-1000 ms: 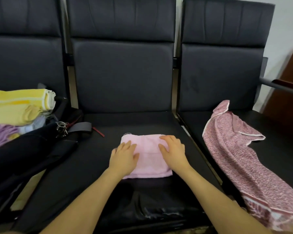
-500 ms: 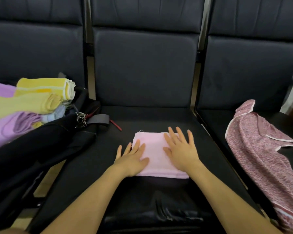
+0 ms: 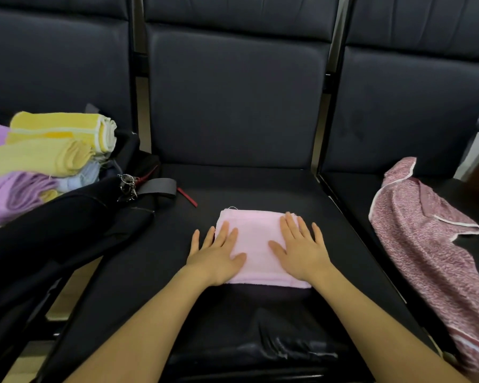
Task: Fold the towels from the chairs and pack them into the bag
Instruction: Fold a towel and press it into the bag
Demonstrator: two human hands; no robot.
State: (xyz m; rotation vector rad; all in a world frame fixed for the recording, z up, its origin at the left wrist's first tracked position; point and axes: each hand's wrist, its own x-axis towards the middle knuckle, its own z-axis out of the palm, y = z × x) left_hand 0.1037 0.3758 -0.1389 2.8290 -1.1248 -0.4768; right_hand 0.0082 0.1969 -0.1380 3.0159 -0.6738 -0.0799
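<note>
**Item: pink towel, folded, under both hands on the middle chair seat**

Pink towel (image 3: 253,244): a compact rectangle lying flat on the middle chair seat (image 3: 155,261), between and beneath the two hands. By its neat edges it looks folded to final size; the flat press probably sets the creases so the packet holds its shape when lifted.

Left hand (image 3: 217,255): fingers straight and spread, the palm and inner fingers on the towel's left edge, the outer fingers spilling onto the seat. Nothing is gripped; the grip is apart and pressing.

Right hand (image 3: 302,250): fingers likewise straight and fanned, flat on the towel's right part, the outer fingers reaching past its edge. Also apart, pressing, holding nothing.

Black bag (image 3: 67,230): to the left of the left hand, slumped across the gap from the left chair onto the middle seat, mouth turned away from the hands. Close by, likely so each finished towel travels only a short way.

Folded towels (image 3: 53,150): yellow, lilac and pale blue, stacked at the bag's mouth, left of and beyond the left hand. Whether they sit fully inside cannot be told.

Keyring (image 3: 126,183) and grey strap (image 3: 156,186): on the bag's near rim.

Maroon patterned towel (image 3: 432,250): well to the right of the right hand, draped unfolded over the right chair seat; judged next in line.
</note>
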